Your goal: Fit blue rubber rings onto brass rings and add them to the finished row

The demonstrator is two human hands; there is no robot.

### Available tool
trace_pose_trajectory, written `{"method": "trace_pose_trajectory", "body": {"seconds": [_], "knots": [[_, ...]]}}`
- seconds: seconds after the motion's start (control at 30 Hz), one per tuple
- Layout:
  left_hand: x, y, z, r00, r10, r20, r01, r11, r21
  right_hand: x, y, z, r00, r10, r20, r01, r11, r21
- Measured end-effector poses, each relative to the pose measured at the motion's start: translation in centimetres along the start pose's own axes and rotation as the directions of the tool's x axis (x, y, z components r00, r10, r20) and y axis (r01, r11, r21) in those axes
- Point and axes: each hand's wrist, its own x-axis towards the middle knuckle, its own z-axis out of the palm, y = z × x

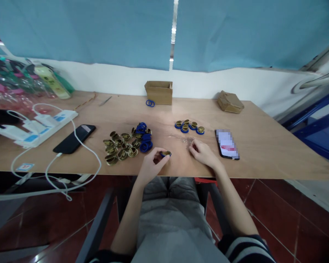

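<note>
My left hand [152,160] pinches a brass cap fitted with a blue ring [166,153] just above the wooden table [263,153]. To its left lies a heap of loose brass caps [120,147] and a pile of blue rings [144,137]. My right hand [203,152] rests on the table with fingers curled by a small clear plastic piece [184,139]; whether it holds anything I cannot make out. Behind it sits a small group of brass caps with blue rings on them [189,126].
A lit phone [227,144] lies right of my right hand. A black phone [74,138] on a white cable and a power strip [41,126] sit at left. At the back stand a small open carton [159,92], two blue rings [150,103] and a brown packet [230,102].
</note>
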Motion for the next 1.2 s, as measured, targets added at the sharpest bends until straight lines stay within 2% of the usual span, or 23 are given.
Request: {"method": "trace_pose_trajectory", "body": {"seconds": [0.17, 0.33, 0.43, 0.5, 0.6, 0.67, 0.77, 0.9, 1.0, 1.1, 1.2], "knots": [[0.0, 0.0, 0.0, 1.000, 0.000, -0.006, 0.000, 1.000, 0.002, 0.0, 0.5, -0.1, 0.998, -0.058, 0.009, 0.057, 0.997, 0.044], [0.0, 0.0, 0.1, 1.000, -0.003, -0.011, 0.003, 1.000, -0.002, 0.1, 0.0, -0.4, 0.980, -0.115, -0.159, 0.135, 0.984, 0.114], [0.0, 0.0, 0.1, 1.000, 0.004, -0.008, -0.004, 1.000, -0.001, 0.0, -0.6, -0.5, 0.975, -0.080, -0.207, 0.123, 0.971, 0.206], [0.1, -0.1, 0.0, 1.000, 0.011, -0.011, -0.011, 1.000, -0.001, -0.1, -0.9, -0.5, 0.985, -0.035, -0.171, 0.090, 0.942, 0.324], [0.0, -0.1, 0.0, 1.000, 0.021, -0.011, -0.021, 1.000, -0.011, -0.2, -1.3, -0.4, 0.996, 0.010, -0.084, 0.036, 0.852, 0.522], [0.0, -0.2, -0.1, 1.000, 0.022, -0.006, -0.023, 1.000, -0.020, -0.3, -1.7, -0.3, 0.999, 0.008, -0.035, 0.014, 0.810, 0.587], [-0.2, -0.4, -0.1, 1.000, 0.026, 0.001, -0.026, 0.999, -0.029, -0.4, -2.5, -0.4, 0.999, -0.047, 0.011, 0.032, 0.812, 0.583], [-0.1, -0.4, -0.3, 0.999, 0.054, -0.009, -0.054, 0.998, -0.020, -0.6, -4.1, -0.8, 0.988, -0.142, -0.063, 0.155, 0.849, 0.505], [-0.1, -0.3, -0.1, 0.996, 0.083, -0.041, -0.085, 0.994, -0.068, -0.9, -5.2, -0.9, 0.991, -0.129, -0.044, 0.132, 0.830, 0.541], [-0.3, -0.2, 0.3, 0.986, 0.129, -0.101, -0.143, 0.980, -0.138, -1.4, -6.1, -0.6, 0.987, -0.129, 0.099, 0.028, 0.734, 0.679], [-0.9, 0.4, 0.6, 0.970, 0.188, -0.153, -0.203, 0.975, -0.090, -1.7, -6.9, -0.2, 0.956, -0.200, 0.215, -0.052, 0.605, 0.794]]}}
